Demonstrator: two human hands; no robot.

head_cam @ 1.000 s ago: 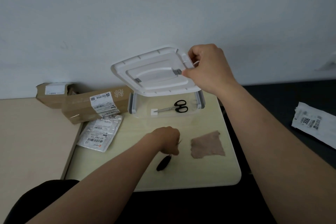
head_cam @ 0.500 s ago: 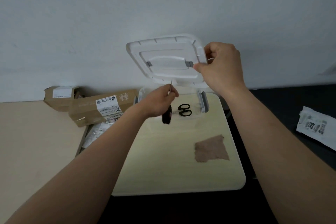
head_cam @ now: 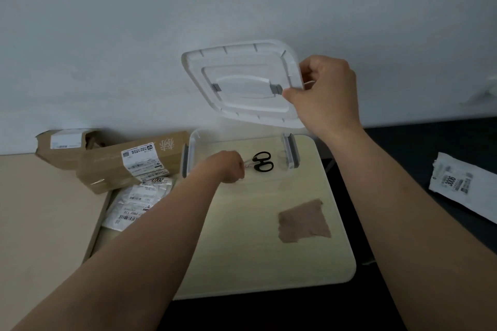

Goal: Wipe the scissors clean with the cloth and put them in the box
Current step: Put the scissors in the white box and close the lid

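Observation:
A clear plastic box (head_cam: 191,148) with grey latches stands at the far edge of the small pale table (head_cam: 255,263). My right hand (head_cam: 326,94) grips the white lid (head_cam: 242,83) by its right edge and holds it tilted up above the box. My left hand (head_cam: 228,167) reaches inside the box, fingers curled, pinching the blade end of the black-handled scissors (head_cam: 263,161), whose handles lie to the right on the box floor. Only one pair of handles shows. The brown cloth (head_cam: 304,221) lies flat on the table, right of my left forearm.
Two cardboard parcels (head_cam: 126,161) and several white labelled bags (head_cam: 137,201) lie left of the box. Another white labelled bag (head_cam: 462,185) rests on the dark surface at the right. A pale wall rises directly behind the box.
My left hand lifted the scissors from the table front, carried them by the blades over the box, and has lowered them inside. My right hand raised the lid higher.

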